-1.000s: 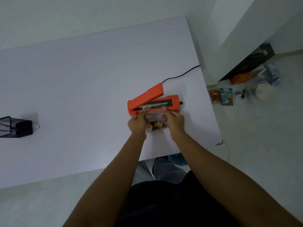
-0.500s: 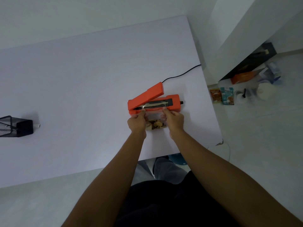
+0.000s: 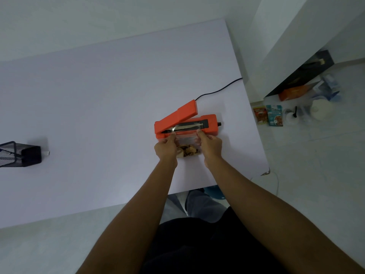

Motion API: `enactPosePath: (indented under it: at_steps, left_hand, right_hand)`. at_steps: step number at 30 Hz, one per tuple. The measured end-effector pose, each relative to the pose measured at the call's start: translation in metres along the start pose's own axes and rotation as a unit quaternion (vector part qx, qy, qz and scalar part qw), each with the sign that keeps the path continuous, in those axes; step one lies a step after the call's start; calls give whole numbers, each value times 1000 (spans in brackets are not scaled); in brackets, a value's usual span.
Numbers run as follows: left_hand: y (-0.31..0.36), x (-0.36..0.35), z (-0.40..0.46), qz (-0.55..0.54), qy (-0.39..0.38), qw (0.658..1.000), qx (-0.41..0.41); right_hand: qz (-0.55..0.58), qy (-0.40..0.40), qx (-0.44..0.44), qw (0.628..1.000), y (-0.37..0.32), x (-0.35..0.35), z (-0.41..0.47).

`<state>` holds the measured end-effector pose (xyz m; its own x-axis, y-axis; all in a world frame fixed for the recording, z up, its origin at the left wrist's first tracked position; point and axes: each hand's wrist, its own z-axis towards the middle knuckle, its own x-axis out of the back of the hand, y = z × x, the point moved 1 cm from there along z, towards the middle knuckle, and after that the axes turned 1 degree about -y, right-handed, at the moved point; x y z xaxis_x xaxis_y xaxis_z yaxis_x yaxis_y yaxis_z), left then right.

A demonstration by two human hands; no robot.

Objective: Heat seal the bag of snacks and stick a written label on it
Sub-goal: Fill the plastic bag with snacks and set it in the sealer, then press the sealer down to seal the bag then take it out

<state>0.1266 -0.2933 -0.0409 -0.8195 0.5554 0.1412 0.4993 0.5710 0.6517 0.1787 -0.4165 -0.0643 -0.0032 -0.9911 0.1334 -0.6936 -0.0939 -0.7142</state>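
I have the clear bag of snacks pinched at its top corners, one in each hand. My left hand grips the left corner between thumb and curled fingers, and my right hand grips the right corner the same way, thumb tip at the bag's upper edge. The bag lies flat on the white tabletop between my hands, its open mouth laid across the dark sealing strip of the orange heat sealer, which sits at twelve o'clock from the bag and touches it. The brown snacks are bunched at the bottom of the bag, at six o'clock, nearest me.

The sealer's lid is raised, hinged at its right end and tilted up over the strip, so the strip and the bag's top edge show beneath it with a bright glint on the plastic. A small black knob sticks out of the sealer's right end. A black power cord runs from behind the lid toward one o'clock and drops off the tabletop's far right edge.

Well away at nine o'clock, at the frame's left edge, stands a black mesh holder, with a small white thing just beside it that is too small to make out.

On the floor past the tabletop's right edge, at three o'clock, lie two printed snack packets side by side, with a white tub and an orange box near them.
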Motion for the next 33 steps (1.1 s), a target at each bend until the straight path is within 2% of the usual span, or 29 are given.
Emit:
enactPosePath:
  at_steps: [9,19,25,27,30,32,33]
  left_hand:
    - [-3,-1,1,2,6,1000,-3]
    - [-3,-1,-1,-9,8,1000,-5]
    - [-2,-3,-1,-7,13,1000,-2]
    - [-1,-2,0,-6,16,1000,1]
    - [-1,-2,0,-7,13,1000,5]
    - [-1,-2,-1,-6,13,1000,6]
    - [-1,-2,-1,-6,13,1000,7]
  right_hand:
    - [-10,-18,4,1000,-2,-1,-1]
    - [-30,-5,-52,998,-11,-13,2]
    - [-47,-8,-44,998,-15,-8,3]
    - [-82,0,-20,996,-18,-1,1]
    - [-137,82,67,985,-29,16,-5]
    - [-108,111,124,980,-45,25,-12]
    - [-84,93,150,981,-57,26,-18]
